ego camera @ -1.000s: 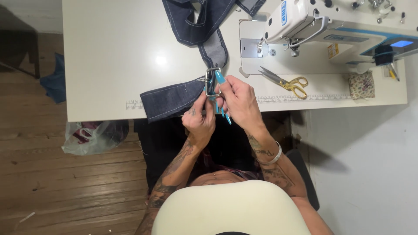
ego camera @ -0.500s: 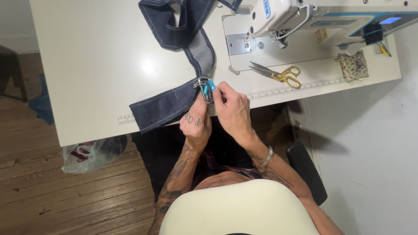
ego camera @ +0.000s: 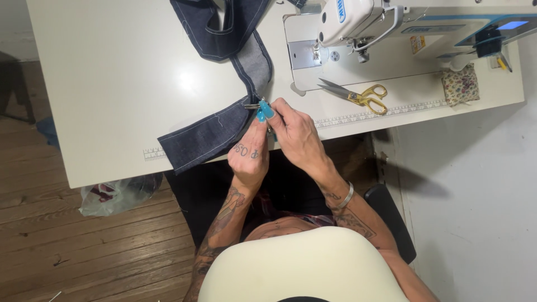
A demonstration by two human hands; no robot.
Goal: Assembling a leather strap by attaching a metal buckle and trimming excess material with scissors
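both hands pinch blue snips at denim.

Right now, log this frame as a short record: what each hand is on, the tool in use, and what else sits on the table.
left hand: pinching the dark denim piece at the table's front edge
right hand: holding small blue-handled snips at the denim seam
table: white, with a ruler strip along its front edge
sewing machine: white, at the back right
scissors: gold-handled, lying untouched beside the machine
pincushion: floral, at the far right
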